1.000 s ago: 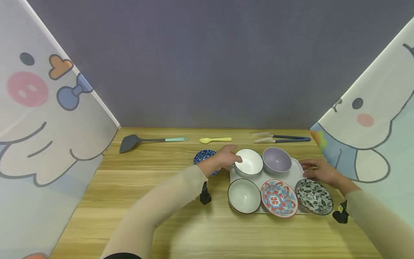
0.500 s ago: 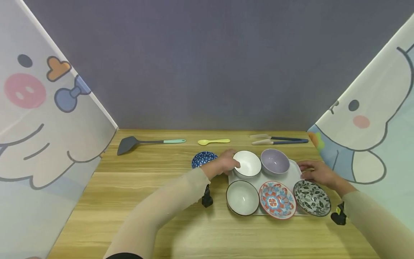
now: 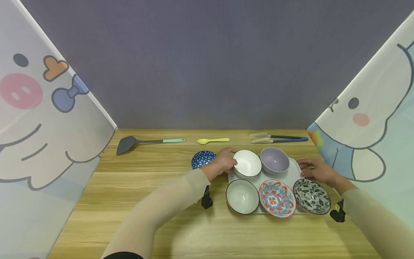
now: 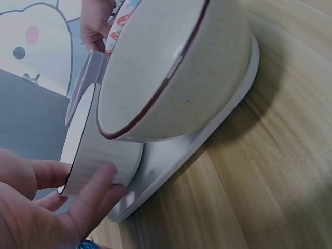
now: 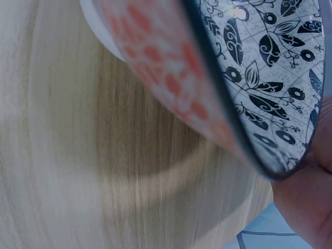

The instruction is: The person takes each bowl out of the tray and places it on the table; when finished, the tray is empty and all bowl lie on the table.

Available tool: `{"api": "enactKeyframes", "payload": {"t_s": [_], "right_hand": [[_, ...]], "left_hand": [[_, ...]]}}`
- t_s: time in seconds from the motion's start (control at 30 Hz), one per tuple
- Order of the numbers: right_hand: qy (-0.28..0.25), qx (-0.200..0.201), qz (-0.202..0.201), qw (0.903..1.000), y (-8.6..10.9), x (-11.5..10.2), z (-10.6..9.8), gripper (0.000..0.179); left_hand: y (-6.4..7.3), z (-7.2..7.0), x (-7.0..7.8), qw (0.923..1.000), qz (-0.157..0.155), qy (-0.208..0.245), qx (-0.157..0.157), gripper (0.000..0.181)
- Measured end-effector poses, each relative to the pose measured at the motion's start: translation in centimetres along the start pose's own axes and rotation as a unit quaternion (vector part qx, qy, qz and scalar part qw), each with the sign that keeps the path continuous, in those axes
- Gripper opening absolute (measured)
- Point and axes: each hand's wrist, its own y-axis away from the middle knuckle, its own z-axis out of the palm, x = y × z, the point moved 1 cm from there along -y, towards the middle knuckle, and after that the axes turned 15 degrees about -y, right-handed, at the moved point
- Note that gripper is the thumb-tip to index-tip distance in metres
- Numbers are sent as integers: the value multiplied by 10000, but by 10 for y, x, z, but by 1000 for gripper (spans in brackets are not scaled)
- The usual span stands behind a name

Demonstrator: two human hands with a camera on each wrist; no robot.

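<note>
In the head view my left hand (image 3: pixel 223 160) grips the left side of a white bowl (image 3: pixel 247 163) with a thin dark rim. Its thumb lies at the near wall, with fingers round the far side; the left wrist view shows the bowl's base on a white tray (image 4: pixel 155 181). My right hand (image 3: pixel 318 171) is at the tray's right edge, its fingers loosely extended, just behind a black-and-white leaf-patterned bowl (image 3: pixel 312 196). A purple bowl (image 3: pixel 275 160), a cream brown-rimmed bowl (image 3: pixel 242 196) and a red-and-blue floral bowl (image 3: pixel 277 198) share the tray.
A blue patterned dish (image 3: pixel 202 158) sits left of the tray, partly behind my left hand. Along the back of the wooden table (image 3: pixel 129 194) lie a spatula (image 3: pixel 145 141), a yellow spoon (image 3: pixel 213 140) and tongs (image 3: pixel 279 139). A grey wall rises behind.
My left thumb has drawn back slightly from over the white bowl's inside to its rim. The bowls and tray hold their places, and my right hand stays at the tray's edge.
</note>
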Motion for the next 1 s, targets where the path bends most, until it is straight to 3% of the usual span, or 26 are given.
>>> {"api": "enactKeyframes", "payload": {"t_s": [0.53, 0.77, 1.0], "right_hand": [[-35, 11, -71, 10000, 3, 1, 0, 58], [71, 12, -139, 9999, 7, -2, 3, 58], [82, -1, -186, 9998, 5, -1, 2, 58]], "left_hand": [[5, -1, 4, 9970, 4, 312, 705, 45], [17, -14, 11, 9954, 111, 742, 593, 41], [28, -38, 13, 9917, 252, 1199, 388, 44]]}}
